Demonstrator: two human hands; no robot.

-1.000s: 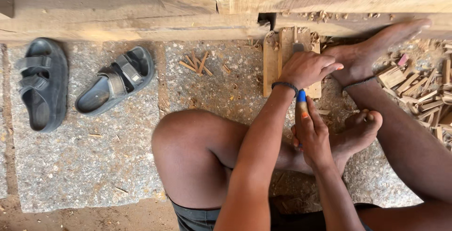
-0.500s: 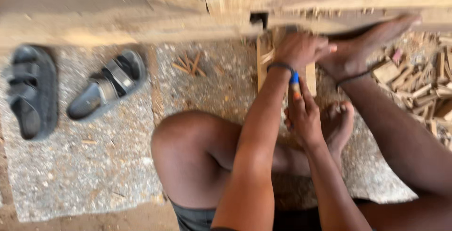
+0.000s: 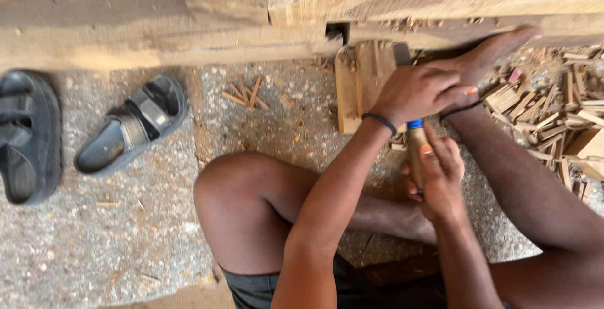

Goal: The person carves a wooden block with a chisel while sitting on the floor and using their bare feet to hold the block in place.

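Note:
My left hand (image 3: 415, 92), with a dark band at the wrist, is closed in a fist over a pale wooden block (image 3: 363, 79) lying against a long timber beam (image 3: 302, 19). It closes around the upper end of a tool (image 3: 415, 148) with a tan handle and a blue band. Just below, my right hand (image 3: 440, 177) grips that handle. The tool's working end is hidden under my left hand. A bare foot (image 3: 487, 54) rests beside the block, and my bent knee (image 3: 242, 202) lies to the left.
Two dark sandals (image 3: 28, 136) (image 3: 132, 129) lie on the gritty ground at the left. A few small wood sticks (image 3: 245, 95) lie near the block. A heap of wood offcuts (image 3: 560, 107) fills the right side.
Both hands stay together at the block, and the left hand has closed more tightly over the tool's top. The view has shifted slightly toward the beam.

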